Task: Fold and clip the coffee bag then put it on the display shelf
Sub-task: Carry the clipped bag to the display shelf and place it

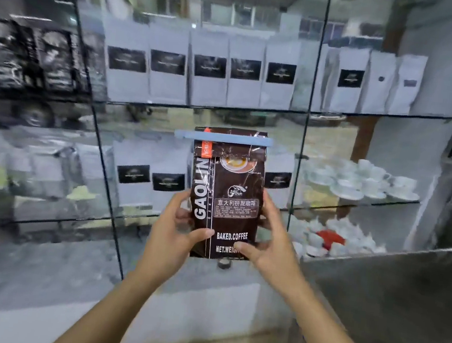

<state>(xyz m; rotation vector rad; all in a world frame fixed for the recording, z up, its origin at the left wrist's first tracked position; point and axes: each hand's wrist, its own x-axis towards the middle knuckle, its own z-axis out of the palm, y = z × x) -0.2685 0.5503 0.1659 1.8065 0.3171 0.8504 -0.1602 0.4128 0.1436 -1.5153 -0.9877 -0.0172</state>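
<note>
Display shelf (254,112): glass case with glass shelves and upright glass panes; fills most of the view behind the coffee bag.
White bags (211,71): row of pale pouches with black labels, standing upright on the glass shelf above the coffee bag; a few more (148,176) on the level behind the coffee bag, left of it.
Dark bags (35,56): black patterned pouches up and left of the coffee bag, blurred.
Cups and saucers (359,178): white stack, right of the coffee bag, beyond an upright pane.
Coffee bag (228,194): dark brown, upright, printed face toward the camera, reads "GAOLIN" and "BAKED.COFFEE"; held in front of the middle shelf level. Whether its base touches anything, cannot tell.
Left hand (176,222): closed around the coffee bag's lower left edge, thumb across the front.
Right hand (270,238): closed around the coffee bag's lower right edge, thumb on the front near the bottom.
Clip (223,138): long pale blue bar, clamped level across the coffee bag's folded top, ends sticking out past both sides.
Red object (330,236): small, among white pieces down and right of the coffee bag; blurred.
</note>
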